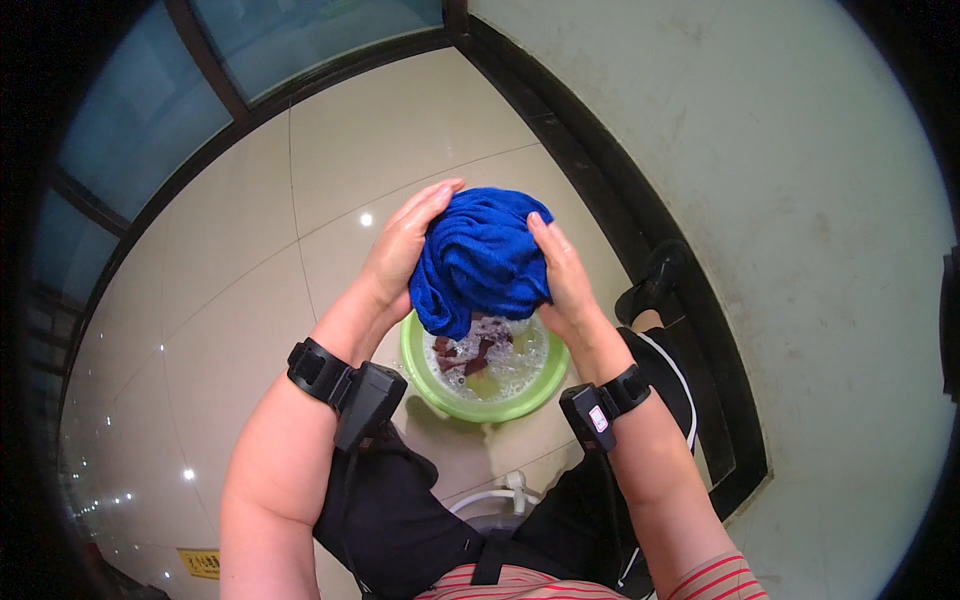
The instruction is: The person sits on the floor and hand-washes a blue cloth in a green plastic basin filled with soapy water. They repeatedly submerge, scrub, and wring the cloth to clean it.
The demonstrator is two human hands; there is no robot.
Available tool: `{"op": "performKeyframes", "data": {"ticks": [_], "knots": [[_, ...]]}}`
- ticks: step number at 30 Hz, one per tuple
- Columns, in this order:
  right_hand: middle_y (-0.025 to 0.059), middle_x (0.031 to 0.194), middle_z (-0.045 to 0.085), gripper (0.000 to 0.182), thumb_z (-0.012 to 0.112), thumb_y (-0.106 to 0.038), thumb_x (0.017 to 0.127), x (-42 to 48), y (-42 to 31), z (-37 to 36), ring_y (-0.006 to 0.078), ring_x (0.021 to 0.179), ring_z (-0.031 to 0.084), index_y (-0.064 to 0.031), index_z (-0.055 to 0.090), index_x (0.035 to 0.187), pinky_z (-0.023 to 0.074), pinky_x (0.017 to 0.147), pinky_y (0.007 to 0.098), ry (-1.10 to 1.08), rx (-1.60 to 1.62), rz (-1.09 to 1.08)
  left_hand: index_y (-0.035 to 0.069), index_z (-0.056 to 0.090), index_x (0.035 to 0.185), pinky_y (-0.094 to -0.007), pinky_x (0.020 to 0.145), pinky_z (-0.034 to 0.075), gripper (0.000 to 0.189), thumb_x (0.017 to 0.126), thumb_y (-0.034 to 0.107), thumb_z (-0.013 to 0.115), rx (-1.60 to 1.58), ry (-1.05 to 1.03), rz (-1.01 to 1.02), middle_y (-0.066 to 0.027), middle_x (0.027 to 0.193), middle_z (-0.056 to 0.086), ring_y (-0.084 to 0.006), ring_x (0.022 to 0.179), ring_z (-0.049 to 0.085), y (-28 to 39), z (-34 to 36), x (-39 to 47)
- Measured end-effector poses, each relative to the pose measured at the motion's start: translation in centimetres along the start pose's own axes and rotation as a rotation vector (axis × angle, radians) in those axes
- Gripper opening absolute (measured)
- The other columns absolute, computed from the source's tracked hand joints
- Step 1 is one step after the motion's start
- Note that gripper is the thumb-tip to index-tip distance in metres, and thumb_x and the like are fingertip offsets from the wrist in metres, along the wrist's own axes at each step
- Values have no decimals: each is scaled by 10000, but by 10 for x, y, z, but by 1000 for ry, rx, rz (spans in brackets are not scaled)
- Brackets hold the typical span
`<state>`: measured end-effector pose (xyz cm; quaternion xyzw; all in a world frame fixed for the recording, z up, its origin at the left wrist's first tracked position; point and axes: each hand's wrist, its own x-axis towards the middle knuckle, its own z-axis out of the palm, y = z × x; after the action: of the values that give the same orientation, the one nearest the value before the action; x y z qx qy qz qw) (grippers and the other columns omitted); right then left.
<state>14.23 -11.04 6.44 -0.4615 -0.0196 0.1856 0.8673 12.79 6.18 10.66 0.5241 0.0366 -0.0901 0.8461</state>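
Note:
Between my two palms I hold a bunched blue cloth above the far part of a green plastic basin. My left hand presses on the cloth's left side, fingers pointing up along it. From the other side my right hand grips it, with fingertips over its upper right edge. Below, foamy water fills the basin, and a dark reddish-brown fabric lies in it, partly under suds. The cloth hides the basin's far rim.
The basin stands on a glossy tiled floor. To the right runs a black skirting under a pale wall. Dark-framed glass panels line the far left. A white curved tube is between my knees. Boxes are strapped to both wrists.

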Motion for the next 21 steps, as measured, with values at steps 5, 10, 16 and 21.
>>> {"op": "performKeyframes", "data": {"ticks": [5,10,16,21], "knots": [[180,786,494,329,585,-269,871,15,21,-23,345,735,508,9,455,752,406,665,391,374,-1003,-623,28,516,1191,-311,901,466,370,910,267,543,59,192,-155,-91,1127,579,-167,1038,560,-28,-8,8],[158,786,523,322,541,-319,894,2,-4,-3,376,752,533,-21,480,788,410,631,427,323,-1162,-664,33,551,1129,-281,797,496,368,859,270,631,126,221,-160,-66,1007,616,-140,901,596,-30,-11,14],[177,764,609,385,479,-394,914,4,-21,-27,387,714,591,-54,564,753,452,582,460,404,-1659,-441,29,599,1064,-236,693,508,264,851,177,649,127,233,79,-57,922,624,-118,787,609,-16,-5,7],[155,802,623,332,536,-387,879,-1,-22,-22,325,756,615,-71,620,823,474,615,405,346,-1441,-604,36,603,1066,-237,685,504,254,853,168,644,100,296,77,-47,894,621,-114,780,606,-19,-15,9]]}}
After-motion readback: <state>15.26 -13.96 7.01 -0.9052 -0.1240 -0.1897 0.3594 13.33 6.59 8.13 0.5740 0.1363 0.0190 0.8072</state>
